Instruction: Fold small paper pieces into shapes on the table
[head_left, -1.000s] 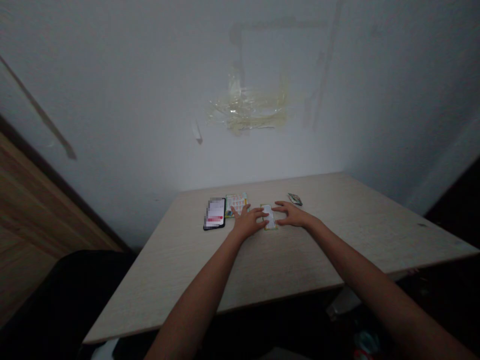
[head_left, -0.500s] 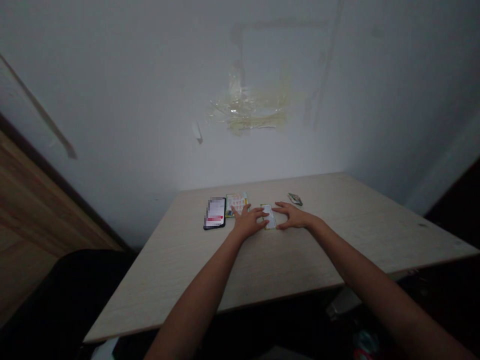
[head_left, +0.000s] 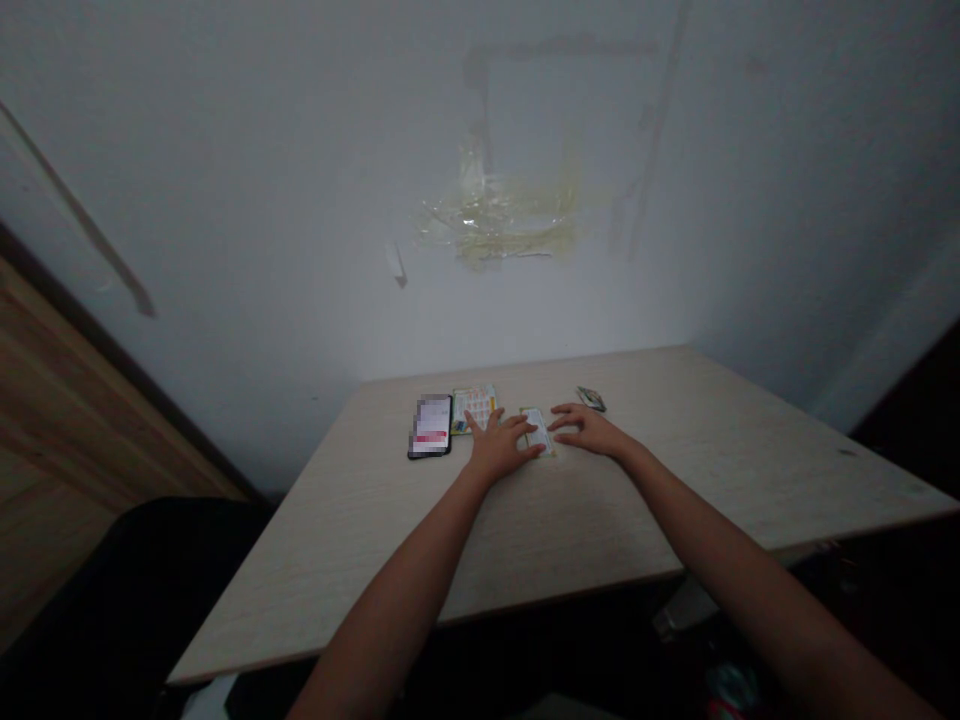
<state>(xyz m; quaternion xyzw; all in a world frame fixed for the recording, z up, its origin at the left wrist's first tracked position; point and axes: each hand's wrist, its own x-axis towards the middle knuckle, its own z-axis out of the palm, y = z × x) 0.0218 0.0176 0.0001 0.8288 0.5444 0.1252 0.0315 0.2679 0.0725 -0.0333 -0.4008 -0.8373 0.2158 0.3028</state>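
Observation:
A small printed paper (head_left: pixel 535 428) with a yellow-green edge lies flat on the table between my hands. My left hand (head_left: pixel 501 446) is spread, with its thumb and some fingertips over the paper's left part. On the paper's right side, my right hand (head_left: pixel 588 431) has its fingers apart, the tips close to the edge; whether they touch it I cannot tell. Left of my left hand lies a printed sheet (head_left: pixel 480 398) with rows of small pictures, partly covered by that hand's fingers. Neither hand grips anything.
A phone (head_left: pixel 431 428) with a lit, partly blurred screen lies left of the printed sheet. Behind my right hand is a small colourful packet or card stack (head_left: pixel 591 398). The wooden table (head_left: pixel 360 520) meets a wall (head_left: pixel 300 250) bearing old tape (head_left: pixel 517 230).
The small paper has turned slightly, its lower end shifting right. My left thumb has moved a little right onto it, and my right thumb has drawn up from its lower edge.

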